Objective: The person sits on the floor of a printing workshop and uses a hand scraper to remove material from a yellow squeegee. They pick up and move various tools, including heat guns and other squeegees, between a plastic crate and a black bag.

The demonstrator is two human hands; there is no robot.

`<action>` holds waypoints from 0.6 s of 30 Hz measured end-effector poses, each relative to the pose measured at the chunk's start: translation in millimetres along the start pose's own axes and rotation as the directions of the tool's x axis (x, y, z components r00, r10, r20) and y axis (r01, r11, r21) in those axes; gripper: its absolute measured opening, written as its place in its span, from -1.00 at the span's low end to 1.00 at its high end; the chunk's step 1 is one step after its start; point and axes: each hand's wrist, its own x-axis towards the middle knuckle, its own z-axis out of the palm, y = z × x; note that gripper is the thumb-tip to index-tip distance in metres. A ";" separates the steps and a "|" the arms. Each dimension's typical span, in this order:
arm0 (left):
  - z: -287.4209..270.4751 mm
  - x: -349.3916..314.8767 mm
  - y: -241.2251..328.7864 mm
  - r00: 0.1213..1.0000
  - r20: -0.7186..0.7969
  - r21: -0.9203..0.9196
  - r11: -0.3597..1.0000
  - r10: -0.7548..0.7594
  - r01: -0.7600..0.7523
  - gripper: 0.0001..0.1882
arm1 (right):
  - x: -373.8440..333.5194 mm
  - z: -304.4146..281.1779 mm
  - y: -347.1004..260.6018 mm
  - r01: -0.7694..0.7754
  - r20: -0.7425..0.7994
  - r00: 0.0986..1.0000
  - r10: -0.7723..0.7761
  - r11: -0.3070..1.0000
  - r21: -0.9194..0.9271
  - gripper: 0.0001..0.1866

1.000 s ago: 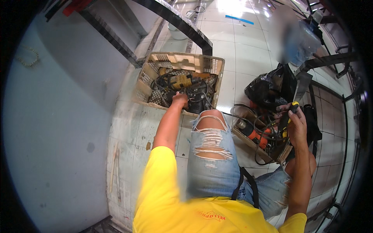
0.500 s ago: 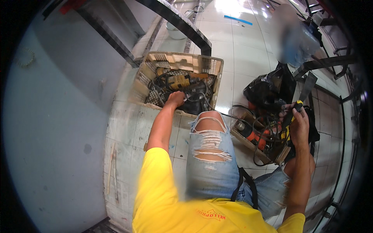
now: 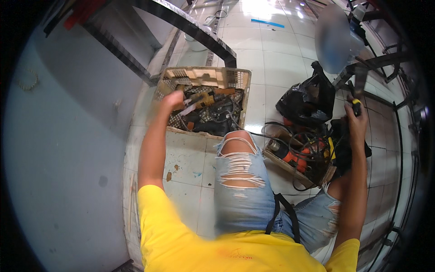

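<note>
My left hand (image 3: pixel 174 99) is closed at the left side of a beige plastic crate (image 3: pixel 204 71). A pale, narrow piece (image 3: pixel 187 109) shows beside its fingers; whether they grip it I cannot tell. Inside the crate lie a yellow power tool (image 3: pixel 202 98), cables and dark tools. Over on the right, my right hand (image 3: pixel 358 119) is wrapped round the black and yellow handle of a putty knife (image 3: pixel 360 84), its blade pointing up and blurred. Below that hand, a smaller box (image 3: pixel 290 168) holds orange power tools (image 3: pixel 295 159) and tangled cords.
A black plastic bag (image 3: pixel 308 102) stands behind the smaller box. Dark metal frames (image 3: pixel 195 27) rise at the back left and along the right. A grey wall (image 3: pixel 68 158) runs down my left. Another person (image 3: pixel 337 45) is at the back right. A blue strip (image 3: pixel 267 23) lies on the tiles.
My left hand has moved left and away from me, from the crate's near middle to its left side. My right hand has shifted slightly away, still with the putty knife. The view has shifted a little.
</note>
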 end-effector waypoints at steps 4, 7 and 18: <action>-56.2 -28.4 66.6 0.943 -0.303 -0.782 0.530 0.137 -0.328 -0.74 | 17.7 24.4 1.6 0.031 0.054 0.998 -0.027 0.997 -0.067 -0.47; -79.0 -52.2 175.3 0.866 -0.486 -0.863 0.097 0.116 -0.497 -0.71 | 46.5 40.6 45.9 0.100 0.131 0.986 -0.099 0.995 0.005 -0.40; -7.3 28.8 436.5 0.501 -0.856 -0.512 0.339 -0.126 -0.789 -0.68 | 61.8 36.8 76.5 0.260 0.037 0.963 -0.268 0.878 -0.402 -0.51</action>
